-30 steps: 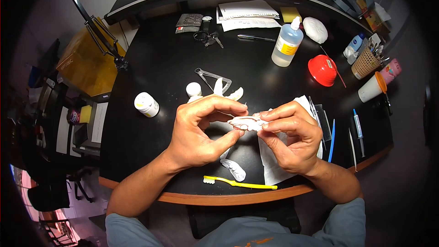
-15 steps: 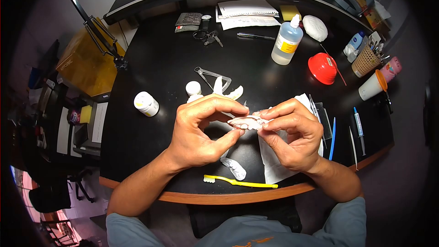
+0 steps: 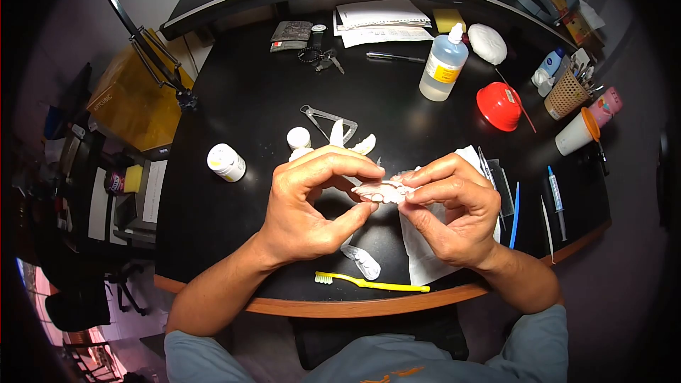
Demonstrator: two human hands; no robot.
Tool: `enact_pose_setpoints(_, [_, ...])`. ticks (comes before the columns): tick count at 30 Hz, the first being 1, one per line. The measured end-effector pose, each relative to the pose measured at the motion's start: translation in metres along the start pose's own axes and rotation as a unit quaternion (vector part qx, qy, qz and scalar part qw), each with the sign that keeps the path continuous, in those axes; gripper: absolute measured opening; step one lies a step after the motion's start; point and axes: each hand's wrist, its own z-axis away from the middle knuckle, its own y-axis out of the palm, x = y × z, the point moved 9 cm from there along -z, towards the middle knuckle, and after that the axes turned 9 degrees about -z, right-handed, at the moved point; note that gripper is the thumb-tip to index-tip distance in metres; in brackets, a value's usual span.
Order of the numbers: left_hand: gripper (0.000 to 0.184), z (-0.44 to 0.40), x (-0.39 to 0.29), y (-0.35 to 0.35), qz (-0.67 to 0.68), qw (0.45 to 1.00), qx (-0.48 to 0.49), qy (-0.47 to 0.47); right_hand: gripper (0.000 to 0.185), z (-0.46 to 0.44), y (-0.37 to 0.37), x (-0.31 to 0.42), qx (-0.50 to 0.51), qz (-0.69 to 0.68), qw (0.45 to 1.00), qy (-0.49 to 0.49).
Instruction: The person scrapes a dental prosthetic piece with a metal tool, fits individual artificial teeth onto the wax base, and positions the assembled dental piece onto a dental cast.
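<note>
Left hand (image 3: 305,202) and right hand (image 3: 454,206) both pinch the cast (image 3: 379,191), thumb against fingers, above the worktop (image 3: 269,117), towards its front edge. Fingertip-only hold: uneven squeezing could crack it, or a slip drop it near the white piece (image 3: 366,264) and toothbrush (image 3: 376,284).

A grey-blue shirt (image 3: 347,360) with short sleeves (image 3: 200,359) bears a small orange marking (image 3: 406,372) across its front.

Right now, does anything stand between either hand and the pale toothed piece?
Nothing visible does. The left hand and right hand both have fingertips at the pale toothed piece, held above the black desk.
</note>
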Motion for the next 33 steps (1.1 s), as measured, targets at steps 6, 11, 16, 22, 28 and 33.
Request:
enact_pose_setpoints(6, [0.036,0.001,0.001,0.001,0.016,1.000,0.003,-0.015,0.020,0.000,0.000,-0.004,0.005,-0.030,0.999,0.027])
enact_pose_setpoints(11, [0.032,0.001,-0.001,0.001,0.007,1.000,0.019,-0.004,0.020,0.000,-0.001,-0.014,0.017,-0.112,0.988,0.107])
enact_pose_setpoints(16, [0.030,0.001,-0.001,0.001,-0.020,1.000,0.024,0.003,0.021,0.003,-0.001,-0.022,0.006,-0.178,0.972,0.152])
enact_pose_setpoints(22, [0.030,0.000,-0.002,0.001,-0.038,0.999,0.025,0.000,0.022,0.005,-0.001,-0.028,0.008,-0.192,0.968,0.162])
enact_pose_setpoints(28, [0.031,0.000,-0.002,0.001,-0.045,0.999,0.026,0.003,0.022,0.005,-0.001,-0.026,0.005,-0.176,0.972,0.155])
enact_pose_setpoints(33, [0.031,0.000,-0.003,0.001,-0.043,0.999,0.026,0.011,0.021,0.004,-0.001,-0.024,0.010,-0.160,0.976,0.147])
